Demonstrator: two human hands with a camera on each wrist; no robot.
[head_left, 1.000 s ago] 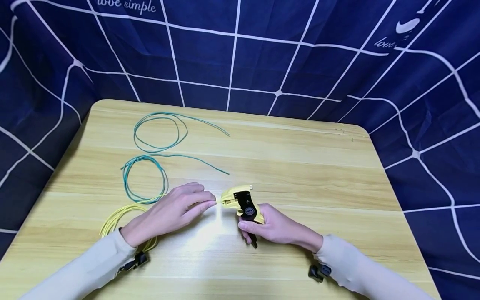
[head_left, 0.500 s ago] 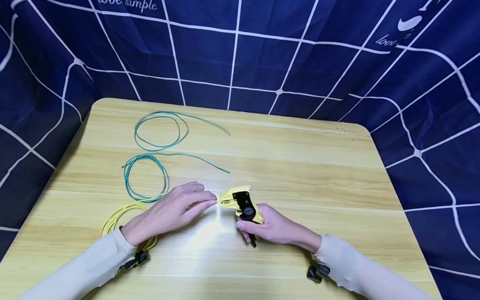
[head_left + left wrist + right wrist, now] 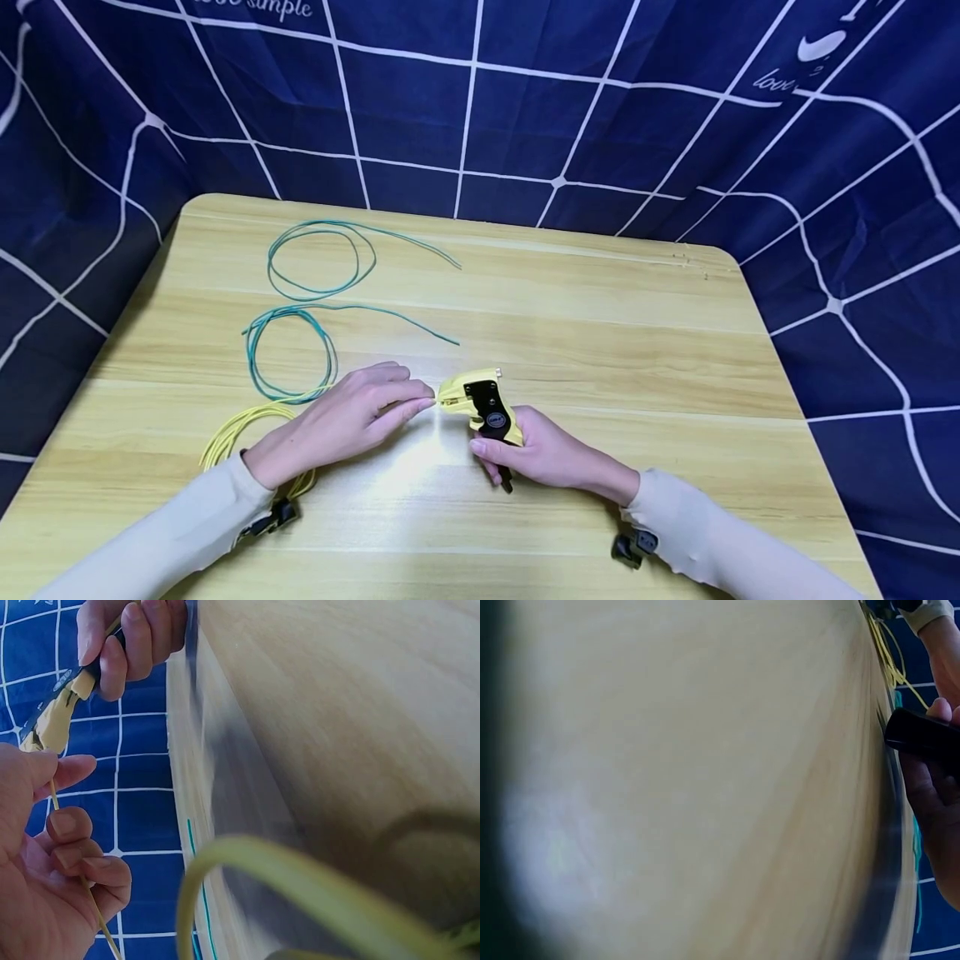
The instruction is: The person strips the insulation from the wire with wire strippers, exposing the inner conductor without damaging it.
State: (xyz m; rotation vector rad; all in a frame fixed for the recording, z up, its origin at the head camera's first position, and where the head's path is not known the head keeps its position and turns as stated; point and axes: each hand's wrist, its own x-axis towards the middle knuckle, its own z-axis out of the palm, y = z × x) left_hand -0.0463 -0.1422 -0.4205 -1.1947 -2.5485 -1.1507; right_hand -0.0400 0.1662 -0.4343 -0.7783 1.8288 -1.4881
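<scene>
My left hand (image 3: 352, 421) pinches a thin yellow wire (image 3: 54, 796) between thumb and index finger. In the left wrist view the wire runs back across the palm under the other fingers. From that hand it trails to a yellow coil (image 3: 225, 442) beside and beneath the wrist. My right hand (image 3: 558, 450) grips a yellow-and-black wire stripper (image 3: 491, 410) by its handles, nose toward the left. The nose meets the left fingertips, and the wire's end is hidden there. In the right wrist view, only the stripper's black handle (image 3: 922, 735) shows.
Two coils of green wire lie on the wooden table (image 3: 600, 333) behind the left hand, a nearer one (image 3: 330, 354) and a farther one (image 3: 273, 250). Tiny scraps lie at the far right corner. A dark blue curtain (image 3: 405, 108) surrounds the table's back and sides.
My right hand and the wire stripper have shifted slightly left, closer to the left fingertips. The left hand is almost still, and the coils lie as before.
</scene>
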